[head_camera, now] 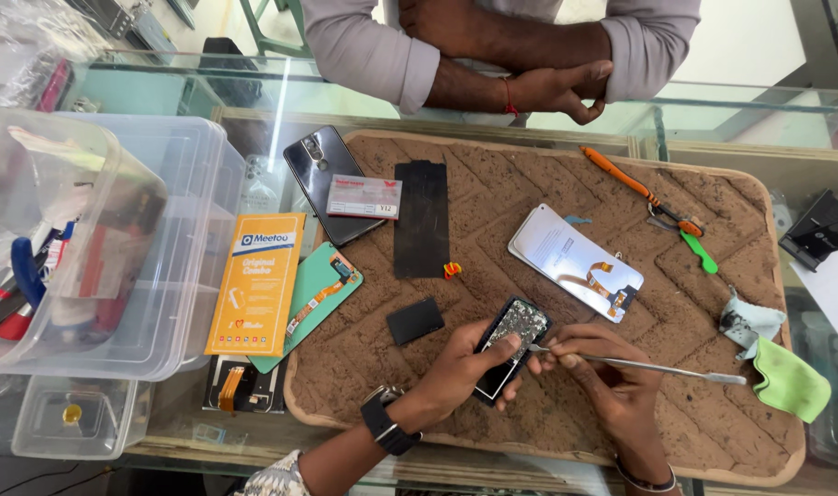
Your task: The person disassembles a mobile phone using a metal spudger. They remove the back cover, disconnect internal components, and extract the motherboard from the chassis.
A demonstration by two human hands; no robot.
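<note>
Low centre of the frame: a small opened phone (511, 344) with its circuit side showing, tilted up off the brown mat (566, 184). The left hand (460, 372), a dark watch on its wrist, is wrapped round the phone's lower end, thumb across its face. The right hand (602, 372) pinches a thin metal pry tool (648, 367), tip touching the phone's right edge, handle running off to the right.

Just left of the phone, a small black rectangular part (415, 321) lies flat on the mat. Above it, a long black strip (421, 219) and a tiny red-and-yellow piece (452, 270). Right of centre, a white phone back panel (575, 262) with an orange flex cable. Upper right, an orange-handled tool (621, 177) and a green one (700, 252); far right, a green cloth (791, 378).

On the left, an orange box (256, 283), a green screen part (322, 294), a dark phone (322, 174) and clear plastic bins (116, 248). Top of frame, another person's folded arms (501, 55) rest on the glass counter (759, 115).
</note>
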